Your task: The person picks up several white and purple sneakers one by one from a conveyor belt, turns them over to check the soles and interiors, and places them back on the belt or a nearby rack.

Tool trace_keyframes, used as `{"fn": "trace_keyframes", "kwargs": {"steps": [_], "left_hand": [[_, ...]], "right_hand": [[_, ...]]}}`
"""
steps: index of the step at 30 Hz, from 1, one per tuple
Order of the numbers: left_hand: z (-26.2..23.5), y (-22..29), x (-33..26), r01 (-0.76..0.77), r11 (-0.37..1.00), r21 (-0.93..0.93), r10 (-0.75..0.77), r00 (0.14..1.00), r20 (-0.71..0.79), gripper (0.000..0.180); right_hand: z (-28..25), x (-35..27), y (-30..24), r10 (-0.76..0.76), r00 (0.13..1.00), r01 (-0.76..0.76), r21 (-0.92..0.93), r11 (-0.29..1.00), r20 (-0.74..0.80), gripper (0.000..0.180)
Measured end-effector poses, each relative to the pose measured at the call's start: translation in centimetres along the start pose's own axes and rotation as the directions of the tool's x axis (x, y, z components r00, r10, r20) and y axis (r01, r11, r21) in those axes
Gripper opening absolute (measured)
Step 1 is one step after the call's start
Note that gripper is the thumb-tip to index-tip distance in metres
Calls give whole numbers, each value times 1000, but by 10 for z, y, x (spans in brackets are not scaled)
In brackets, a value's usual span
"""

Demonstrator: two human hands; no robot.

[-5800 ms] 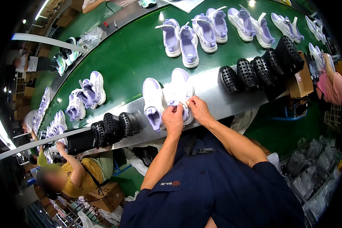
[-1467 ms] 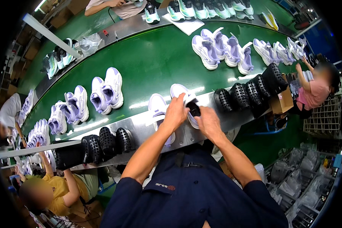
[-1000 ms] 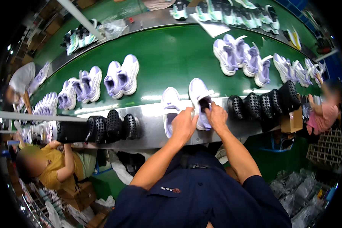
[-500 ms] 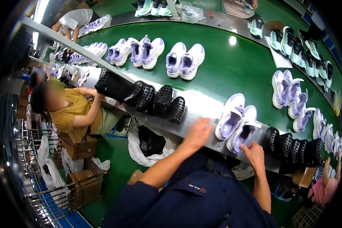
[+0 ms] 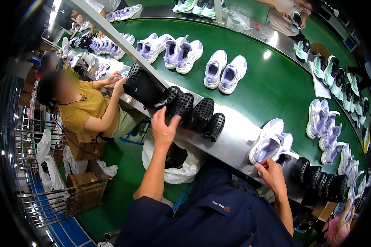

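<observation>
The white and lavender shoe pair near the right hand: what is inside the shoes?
In the shoe pair only lavender lining shows. The toe parts are covered, so anything deeper cannot be seen. The right hand touches one shoe's heel.

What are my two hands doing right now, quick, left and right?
Left hand: open, fingers on a black perforated shoe last in the row.
Right hand: fingers curled at the white and lilac sneaker; grip cannot be told.

black perforated shoe lasts (image 5: 193, 113) | rowed on rail | white-lilac sneakers (image 5: 272, 142) | belt edge

Dark navy short-sleeved work shirt, small pale chest marking, bare forearms, bare hands
</observation>
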State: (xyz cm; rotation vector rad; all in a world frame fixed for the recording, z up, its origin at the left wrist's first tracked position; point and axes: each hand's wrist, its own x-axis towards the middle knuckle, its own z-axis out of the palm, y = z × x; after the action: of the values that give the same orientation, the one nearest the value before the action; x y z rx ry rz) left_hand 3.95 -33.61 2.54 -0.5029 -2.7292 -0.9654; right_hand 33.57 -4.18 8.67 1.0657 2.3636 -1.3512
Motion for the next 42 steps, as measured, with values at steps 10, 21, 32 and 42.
{"fn": "trace_keyframes", "kwargs": {"steps": [10, 21, 32, 42], "left_hand": [[-31, -63, 67, -164, 945, 283, 141, 985, 102, 47], [-11, 189, -57, -575, 618, -536, 769, 584, 261, 52], [96, 222, -90, 638, 576, -510, 160, 524, 837, 23], [154, 254, -60, -570, 688, -450, 723, 592, 356, 61]], "right_hand": [[17, 3, -7, -20, 999, 18, 61, 998, 29, 25], [43, 6, -49, -30, 992, -114, 977, 180, 121, 45], [2, -72, -18, -103, 969, 38, -275, 961, -224, 67], [-12, -45, 19, -82, 963, -20, -374, 927, -255, 38]]}}
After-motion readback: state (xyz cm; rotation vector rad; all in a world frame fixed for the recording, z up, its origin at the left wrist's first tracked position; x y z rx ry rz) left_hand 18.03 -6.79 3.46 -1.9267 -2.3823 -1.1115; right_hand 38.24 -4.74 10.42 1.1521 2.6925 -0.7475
